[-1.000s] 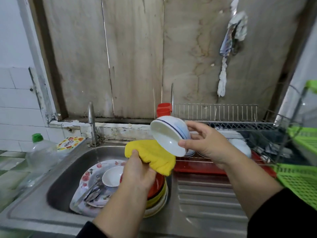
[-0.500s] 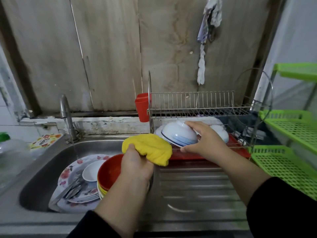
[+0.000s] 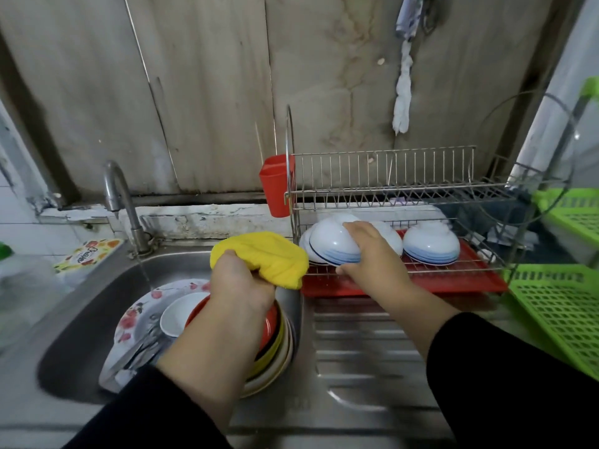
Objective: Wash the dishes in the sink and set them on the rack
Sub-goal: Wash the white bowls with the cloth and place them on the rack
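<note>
My right hand (image 3: 369, 257) grips a white bowl with blue bands (image 3: 330, 244), upside down on the lower tier of the wire dish rack (image 3: 389, 189). More upturned white bowls (image 3: 431, 243) sit to its right on the same tier. My left hand (image 3: 240, 283) holds a yellow cloth (image 3: 269, 254) above the steel sink (image 3: 81, 312). In the sink lie a floral plate (image 3: 139, 315), a small white bowl (image 3: 178, 312), a stack of red and yellow bowls (image 3: 275, 338) and some cutlery (image 3: 139, 351).
A thin stream of water runs from the tap (image 3: 116, 196). A red cup (image 3: 275, 186) hangs on the rack's left end and a red tray (image 3: 453, 280) lies under it. Green plastic baskets (image 3: 557, 303) stand at the right. A ribbed drainboard (image 3: 366, 351) lies in front.
My right hand has carried the white bowl from above the sink rightward and turned it upside down onto the rack's lower tier. The left hand kept the cloth over the sink.
</note>
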Available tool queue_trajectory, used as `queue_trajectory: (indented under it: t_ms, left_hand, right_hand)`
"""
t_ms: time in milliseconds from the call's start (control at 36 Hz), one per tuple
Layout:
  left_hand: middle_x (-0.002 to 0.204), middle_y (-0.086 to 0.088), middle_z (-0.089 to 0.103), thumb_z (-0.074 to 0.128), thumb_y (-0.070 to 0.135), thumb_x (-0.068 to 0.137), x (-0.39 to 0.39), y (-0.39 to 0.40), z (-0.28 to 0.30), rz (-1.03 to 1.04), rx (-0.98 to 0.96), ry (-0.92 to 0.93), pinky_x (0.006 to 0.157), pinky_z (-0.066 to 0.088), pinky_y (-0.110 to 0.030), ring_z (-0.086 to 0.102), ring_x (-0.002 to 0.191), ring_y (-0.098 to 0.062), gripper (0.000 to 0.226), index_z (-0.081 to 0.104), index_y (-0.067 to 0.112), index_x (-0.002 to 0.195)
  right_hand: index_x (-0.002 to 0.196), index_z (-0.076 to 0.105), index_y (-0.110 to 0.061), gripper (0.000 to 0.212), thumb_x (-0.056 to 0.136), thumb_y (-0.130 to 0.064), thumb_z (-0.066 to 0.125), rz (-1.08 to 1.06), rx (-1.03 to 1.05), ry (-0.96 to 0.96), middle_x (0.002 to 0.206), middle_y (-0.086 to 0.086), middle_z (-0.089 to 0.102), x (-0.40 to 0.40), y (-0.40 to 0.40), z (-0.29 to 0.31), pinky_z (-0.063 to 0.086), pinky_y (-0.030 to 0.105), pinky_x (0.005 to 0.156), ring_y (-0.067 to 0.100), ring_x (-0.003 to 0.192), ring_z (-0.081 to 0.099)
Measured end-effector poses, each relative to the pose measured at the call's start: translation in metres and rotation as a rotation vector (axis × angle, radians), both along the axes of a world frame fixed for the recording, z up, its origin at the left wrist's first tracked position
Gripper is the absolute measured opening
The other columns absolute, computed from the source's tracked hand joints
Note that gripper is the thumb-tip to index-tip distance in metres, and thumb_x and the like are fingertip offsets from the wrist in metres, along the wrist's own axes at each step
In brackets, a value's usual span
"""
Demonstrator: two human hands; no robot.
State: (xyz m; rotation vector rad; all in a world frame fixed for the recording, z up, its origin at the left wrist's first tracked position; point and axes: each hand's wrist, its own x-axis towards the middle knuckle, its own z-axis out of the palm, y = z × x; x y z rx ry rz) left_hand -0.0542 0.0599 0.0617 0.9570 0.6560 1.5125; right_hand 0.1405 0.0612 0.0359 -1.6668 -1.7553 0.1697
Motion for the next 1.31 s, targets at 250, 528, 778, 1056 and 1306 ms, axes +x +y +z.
queue_trajectory:
  t_ms: [250, 528, 778, 1056, 1306]
  left_hand:
    - [0.049, -0.029, 0.056, 0.046, -0.002, 0.063, -0.007, 0.022, 0.003, 0.045, 0.001, 0.074, 0.041, 0.051, -0.035, 0.059, 0.045, -0.037, 0.026, 0.057, -0.017, 0.046]
    - [0.041, -0.019, 0.055, 0.04, 0.003, 0.054, -0.007, 0.037, 0.001, -0.004, -0.117, -0.02, 0.033, 0.046, -0.027, 0.056, 0.035, -0.026, 0.027, 0.06, -0.006, 0.037]
    - [0.037, -0.013, 0.051, 0.021, -0.007, 0.09, -0.011, 0.051, -0.004, 0.006, -0.156, -0.134, 0.031, 0.044, -0.024, 0.052, 0.03, -0.022, 0.066, 0.058, -0.003, 0.035]
    - [0.038, -0.014, 0.048, 0.017, -0.002, 0.096, -0.014, 0.031, -0.007, 0.014, -0.254, -0.239, 0.032, 0.043, -0.023, 0.049, 0.028, -0.022, 0.066, 0.057, -0.008, 0.043]
    - [0.068, -0.01, 0.064, 0.015, 0.032, 0.105, -0.024, 0.0, -0.003, 0.073, -0.507, -0.4, 0.044, 0.048, -0.017, 0.062, 0.058, -0.019, 0.054, 0.053, 0.002, 0.082]
  right_hand:
    - [0.145, 0.035, -0.015, 0.076, 0.079, -0.005, 0.071, -0.01, -0.006, -0.057, 0.152, -0.002, 0.028, -0.003, 0.039, -0.012, 0.022, 0.028, 0.113, 0.017, 0.143, 0.019]
    - [0.147, 0.029, -0.016, 0.077, 0.082, -0.004, 0.069, 0.003, -0.081, -0.18, 0.154, -0.002, 0.023, -0.009, 0.07, -0.018, 0.023, 0.028, 0.111, 0.017, 0.145, 0.015]
    - [0.148, 0.022, -0.012, 0.079, 0.083, -0.009, 0.068, 0.017, -0.163, -0.284, 0.156, 0.004, 0.016, -0.015, 0.078, -0.021, 0.021, 0.03, 0.113, 0.022, 0.145, 0.013]
    - [0.147, 0.032, -0.019, 0.056, 0.095, -0.013, 0.053, 0.052, -0.109, -0.147, 0.16, -0.004, 0.006, -0.029, 0.047, -0.01, 0.027, 0.025, 0.106, 0.016, 0.143, 0.021]
    - [0.109, 0.066, -0.021, 0.02, 0.096, -0.027, 0.051, 0.124, -0.092, 0.619, 0.106, -0.007, 0.066, -0.081, 0.002, 0.011, 0.04, 0.017, 0.086, 0.009, 0.103, 0.058]
